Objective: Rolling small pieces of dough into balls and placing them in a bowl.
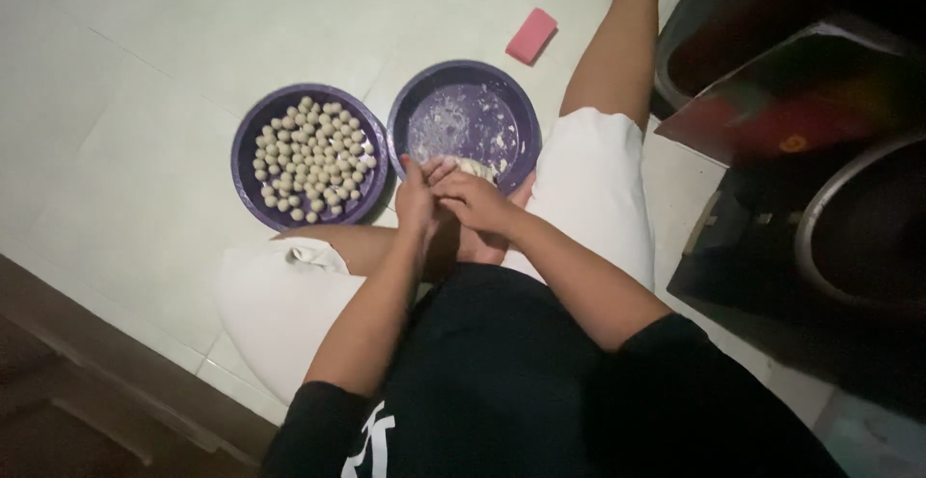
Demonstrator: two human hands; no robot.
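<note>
Dough lump (475, 167) sits at the near rim of the right bowl (436, 87), partly hidden by the hands. Left hand (417, 198) and right hand (475, 203) pressed together, palms facing, just over that rim; can't tell what's between them. Right bowl otherwise holds flour smears. Left bowl (249, 126) touches it, full of small dough balls (311, 158). Both bowls on the tiled floor (145, 73), between the seated person's knees. Pink sponge (531, 35) beyond the right bowl, apart from it.
</note>
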